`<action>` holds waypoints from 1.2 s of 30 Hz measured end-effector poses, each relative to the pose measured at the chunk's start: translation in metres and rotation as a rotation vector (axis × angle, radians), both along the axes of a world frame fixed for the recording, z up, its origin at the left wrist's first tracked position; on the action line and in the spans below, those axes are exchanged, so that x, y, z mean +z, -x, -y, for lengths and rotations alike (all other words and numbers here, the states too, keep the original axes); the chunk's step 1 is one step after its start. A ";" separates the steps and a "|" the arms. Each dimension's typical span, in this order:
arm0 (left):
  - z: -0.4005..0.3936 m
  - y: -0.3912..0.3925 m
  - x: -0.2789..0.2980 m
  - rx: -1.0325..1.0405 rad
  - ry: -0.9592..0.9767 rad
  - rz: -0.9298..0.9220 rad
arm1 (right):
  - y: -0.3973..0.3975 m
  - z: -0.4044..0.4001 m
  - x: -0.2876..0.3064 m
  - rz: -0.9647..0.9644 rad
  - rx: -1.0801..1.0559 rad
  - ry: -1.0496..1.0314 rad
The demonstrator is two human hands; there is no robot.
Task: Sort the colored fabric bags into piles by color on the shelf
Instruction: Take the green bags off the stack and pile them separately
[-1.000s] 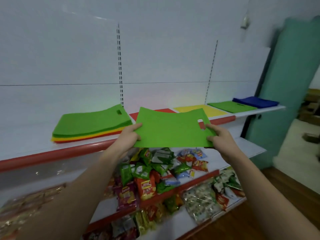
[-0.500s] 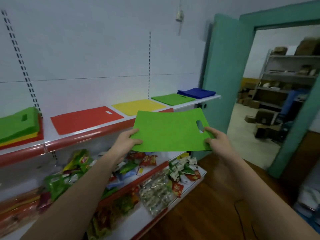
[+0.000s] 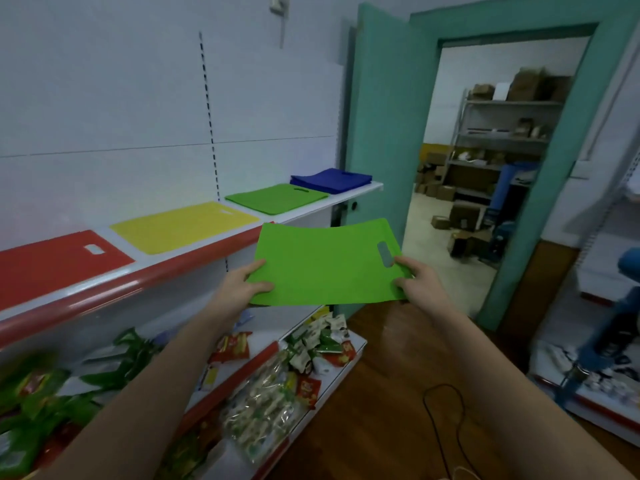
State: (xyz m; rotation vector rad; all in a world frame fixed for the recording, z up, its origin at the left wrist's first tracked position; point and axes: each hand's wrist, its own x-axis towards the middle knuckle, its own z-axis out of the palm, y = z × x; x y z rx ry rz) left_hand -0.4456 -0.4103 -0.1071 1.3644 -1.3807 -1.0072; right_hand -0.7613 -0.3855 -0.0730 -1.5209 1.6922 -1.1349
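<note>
One green bag flat, handle-slot rightward

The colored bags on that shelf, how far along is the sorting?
Done: red pile, yellow pile, green pile and blue pile lie apart on the shelf. In hand: a green bag, held by left hand and right hand. Left: laying it on the green pile.

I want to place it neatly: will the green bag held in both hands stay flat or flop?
The green bag probably flops a little: its far edge sags between the left hand and right hand. It looks thin, likely light.
</note>
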 end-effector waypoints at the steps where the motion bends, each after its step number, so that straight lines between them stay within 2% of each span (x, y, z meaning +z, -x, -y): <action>1: 0.014 0.002 -0.001 -0.009 0.010 -0.002 | 0.003 0.013 -0.001 -0.005 -0.008 0.006; 8: 0.113 0.009 -0.005 -0.044 0.047 -0.046 | 0.024 0.101 -0.004 -0.041 -0.017 0.074; 17: 0.201 0.028 0.003 -0.007 0.022 -0.155 | 0.046 0.215 -0.015 0.090 0.027 0.078; 26: 0.260 0.055 0.029 0.209 0.072 -0.206 | 0.060 0.363 0.001 0.287 0.249 0.029; 32: 0.292 0.062 0.046 0.396 0.058 -0.247 | 0.050 0.442 0.024 0.242 0.395 0.039; 36: 0.308 0.062 0.045 0.532 0.021 -0.203 | 0.030 0.488 0.028 0.154 0.441 0.064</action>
